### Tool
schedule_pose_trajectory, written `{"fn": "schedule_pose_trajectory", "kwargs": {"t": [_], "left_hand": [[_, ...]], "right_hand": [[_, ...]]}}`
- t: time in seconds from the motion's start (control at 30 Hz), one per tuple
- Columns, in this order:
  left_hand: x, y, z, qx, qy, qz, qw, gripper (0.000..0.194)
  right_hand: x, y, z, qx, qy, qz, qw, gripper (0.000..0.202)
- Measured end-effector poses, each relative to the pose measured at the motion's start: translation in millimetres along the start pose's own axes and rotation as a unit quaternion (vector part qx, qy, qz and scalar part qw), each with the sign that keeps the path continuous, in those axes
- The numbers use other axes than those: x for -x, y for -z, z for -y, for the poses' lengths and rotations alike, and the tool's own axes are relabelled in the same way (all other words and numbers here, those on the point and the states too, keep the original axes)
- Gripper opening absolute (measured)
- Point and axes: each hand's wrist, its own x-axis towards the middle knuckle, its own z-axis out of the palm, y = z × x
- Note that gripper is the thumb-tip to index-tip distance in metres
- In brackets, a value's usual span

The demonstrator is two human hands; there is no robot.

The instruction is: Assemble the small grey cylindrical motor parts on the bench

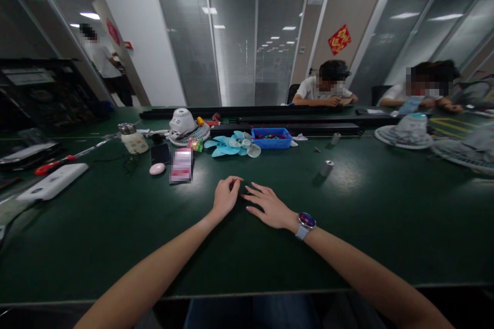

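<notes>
My left hand (227, 196) is over the green tabletop, its fingers bent loosely toward the right and nothing visible in them. Close beside it, my right hand (269, 206) is open with the fingers spread and pointing left. A wristwatch (306, 220) is on my right wrist. The fingertips of both hands nearly meet, and I cannot tell whether they touch. Beyond them lie light-blue fan blades (226, 145) and a blue tray (271, 138) of small parts. To the right, a small metal cylinder (327, 168) stands on the table.
Left of my hands are a phone with a lit screen (181, 165), a pink oval object (157, 168), a cream bottle (133, 139) and a white power strip (55, 181). A white fan part (182, 122) stands behind. Two people sit across the table; another person stands far left.
</notes>
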Motion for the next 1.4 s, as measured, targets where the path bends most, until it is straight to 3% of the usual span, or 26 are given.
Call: {"fn": "schedule_pose_trajectory", "kwargs": {"t": [0.2,0.37,0.53,0.7,0.8,0.93,1.07,1.4], "left_hand": [[0,0.8,-3,-0.005,-0.002,0.003,1.000,0.027],[1,2.6,-6,-0.015,0.002,-0.001,1.000,0.026],[0,3.2,-5,-0.014,0.010,0.010,1.000,0.027],[0,3.4,-3,-0.013,0.010,0.010,1.000,0.028],[0,3.9,-4,-0.017,0.006,0.011,1.000,0.029],[0,4.1,-4,-0.019,0.007,0.013,1.000,0.029],[0,3.7,-3,-0.017,0.004,0.011,1.000,0.028],[0,2.4,-2,-0.012,0.006,0.012,1.000,0.029]], "right_hand": [[-1,3,-4,0.007,0.007,-0.004,1.000,0.042],[0,7,-19,0.014,0.004,-0.083,0.996,0.038],[6,19,-55,0.008,-0.086,-0.171,0.981,0.025],[11,30,-76,0.001,-0.145,-0.214,0.966,0.023],[12,31,-76,0.010,-0.144,-0.222,0.964,0.027],[11,28,-69,0.033,-0.098,-0.166,0.981,0.029],[10,28,-64,0.056,-0.113,-0.140,0.982,0.022],[11,31,-65,-0.028,-0.136,-0.208,0.968,0.022]]}}
